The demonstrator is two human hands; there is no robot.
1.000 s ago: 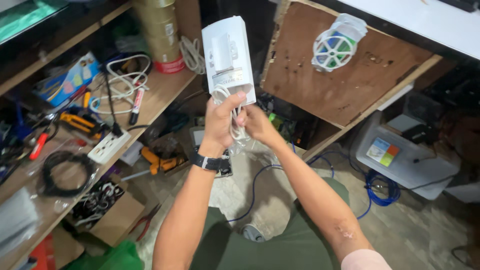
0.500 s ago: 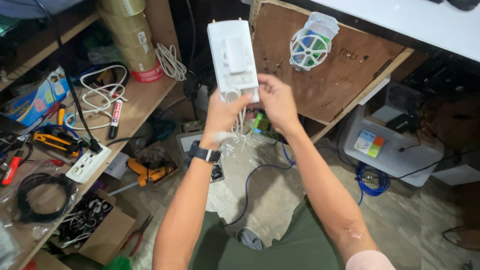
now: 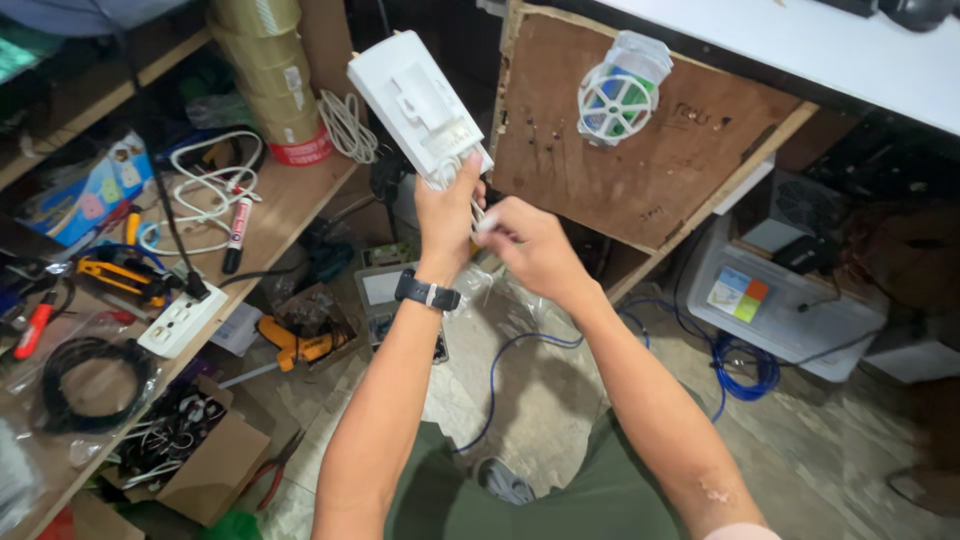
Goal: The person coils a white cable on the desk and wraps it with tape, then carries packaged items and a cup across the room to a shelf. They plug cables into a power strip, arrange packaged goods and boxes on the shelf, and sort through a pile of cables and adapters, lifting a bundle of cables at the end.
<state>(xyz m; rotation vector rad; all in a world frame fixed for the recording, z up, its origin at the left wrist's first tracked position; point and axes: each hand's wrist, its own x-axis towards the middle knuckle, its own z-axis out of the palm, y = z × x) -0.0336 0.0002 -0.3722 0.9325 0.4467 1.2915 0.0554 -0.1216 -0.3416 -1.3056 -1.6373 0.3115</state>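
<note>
My left hand (image 3: 447, 215) grips the lower end of a long white plastic device (image 3: 414, 103), an outdoor-type box with a raised clip on its back, held up and tilted to the upper left. A black watch sits on that wrist. Just to its right, my right hand (image 3: 523, 245) pinches a thin white cable (image 3: 478, 219) that comes out of the bottom of the device.
A wooden shelf (image 3: 285, 205) at left carries tape rolls (image 3: 268, 75), white cords, a marker, a power strip (image 3: 182, 318) and black cable. A brown board (image 3: 650, 170) with a wire spool (image 3: 620, 90) leans at right. A blue cable (image 3: 740, 365) and a white bin (image 3: 780, 310) lie on the floor.
The white device has tipped from nearly upright to leaning upper left. My right hand has dropped from the device's bottom edge and drawn the white cable out to the right.
</note>
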